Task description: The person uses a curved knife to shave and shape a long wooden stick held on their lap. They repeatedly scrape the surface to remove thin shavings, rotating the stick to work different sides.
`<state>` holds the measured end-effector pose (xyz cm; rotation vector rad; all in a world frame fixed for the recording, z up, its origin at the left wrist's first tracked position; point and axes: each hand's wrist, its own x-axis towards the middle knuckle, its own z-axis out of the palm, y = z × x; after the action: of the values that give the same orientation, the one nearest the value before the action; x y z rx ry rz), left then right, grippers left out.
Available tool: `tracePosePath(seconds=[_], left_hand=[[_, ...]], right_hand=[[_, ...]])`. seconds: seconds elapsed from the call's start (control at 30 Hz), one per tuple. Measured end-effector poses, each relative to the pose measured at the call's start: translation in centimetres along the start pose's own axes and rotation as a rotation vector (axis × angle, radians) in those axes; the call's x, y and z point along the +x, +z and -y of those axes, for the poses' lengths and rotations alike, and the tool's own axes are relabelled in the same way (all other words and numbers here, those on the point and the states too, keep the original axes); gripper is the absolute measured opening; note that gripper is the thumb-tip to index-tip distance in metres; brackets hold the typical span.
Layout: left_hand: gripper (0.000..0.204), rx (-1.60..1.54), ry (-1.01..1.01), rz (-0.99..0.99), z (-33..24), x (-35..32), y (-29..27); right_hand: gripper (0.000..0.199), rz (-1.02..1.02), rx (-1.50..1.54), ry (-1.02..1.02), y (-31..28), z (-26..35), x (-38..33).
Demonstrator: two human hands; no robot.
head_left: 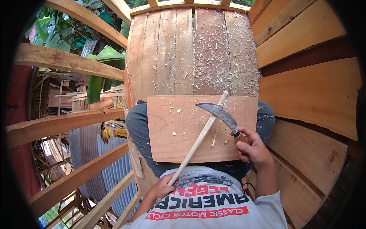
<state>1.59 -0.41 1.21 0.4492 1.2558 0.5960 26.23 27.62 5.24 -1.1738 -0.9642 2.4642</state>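
Note:
My right hand (252, 147) is closed around the handle of a curved knife (219, 112). Its dark blade arcs to the left and crosses over a pale wooden stick (198, 142) near the stick's upper end. Close to my body, my left hand (163, 187) grips the lower end of that stick, which slants up and to the right. Beneath both lies a flat wooden board (167, 131) across my lap, with a few shavings and small chips on it. The stick's far tip reaches just past the board's far edge.
Beyond the board, a plank floor (166, 53) is strewn with wood shavings (213, 57), thickest at right. Wooden rails (68, 124) with gaps run along the left, above corrugated metal sheets (114, 164) and banana leaves (108, 55). A plank wall (309, 95) stands at right.

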Motion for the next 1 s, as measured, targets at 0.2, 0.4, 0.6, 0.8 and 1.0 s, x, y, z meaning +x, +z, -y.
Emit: tracePosePath(seconds=[0.2, 0.4, 0.6, 0.8, 1.0], left_hand=[[0.032, -0.002, -0.017, 0.018, -0.6, 0.1, 0.0], [0.027, 0.006, -0.027, 0.007, -0.2, 0.0, 0.0], [0.028, 0.004, 0.016, 0.015, 0.2, 0.4, -0.2], [0.030, -0.006, -0.035, -0.003, -0.9, 0.2, 0.3], [0.032, -0.007, -0.004, -0.012, -1.0, 0.3, 0.2]], right_hand=[[0.022, -0.298, -0.218, -0.177, 2.1, -1.7, 0.9], [0.014, -0.672, -0.204, -0.443, -0.2, -0.4, 1.9], [0.013, 0.046, -0.208, -0.018, 2.0, 0.5, -1.1], [0.016, -0.227, -0.178, -0.120, 1.1, -0.9, 0.2], [0.021, -0.444, -0.510, -0.402, 2.4, -2.9, 0.5]])
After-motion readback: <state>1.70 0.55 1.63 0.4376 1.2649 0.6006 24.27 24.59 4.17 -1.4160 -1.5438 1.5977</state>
